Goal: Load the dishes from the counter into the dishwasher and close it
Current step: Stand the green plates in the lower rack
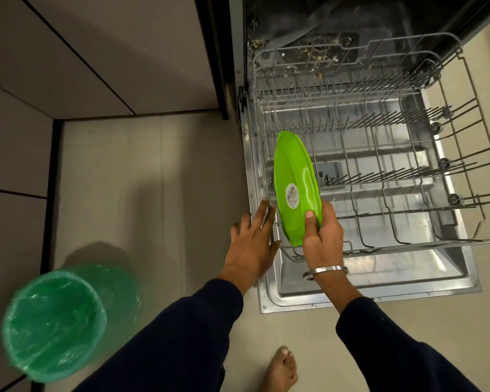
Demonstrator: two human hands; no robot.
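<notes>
One green plate [296, 188] with an apparently unreadable round sticker [292, 196], gripped by right hand [321, 236]; left hand [252, 244] spread, empty.

Rack [379, 154]: open from above; upright prongs [393, 120] obstruct. Bin [54, 323] on floor, left, well apart.

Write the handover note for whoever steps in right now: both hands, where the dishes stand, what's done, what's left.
Right hand: grips the green plate by its lower edge, held on edge over the front left of the lower rack.
Left hand: open, holds nothing, fingertips at the left edge of the open dishwasher door.
Done: door is down, rack is pulled out. No dishes show in the rack yet.
Left: slot the plate between the tines, fetch whatever remains on the counter (out of view), push the rack in, close the door.
Note: a green bin stands on the floor to the left.
</notes>
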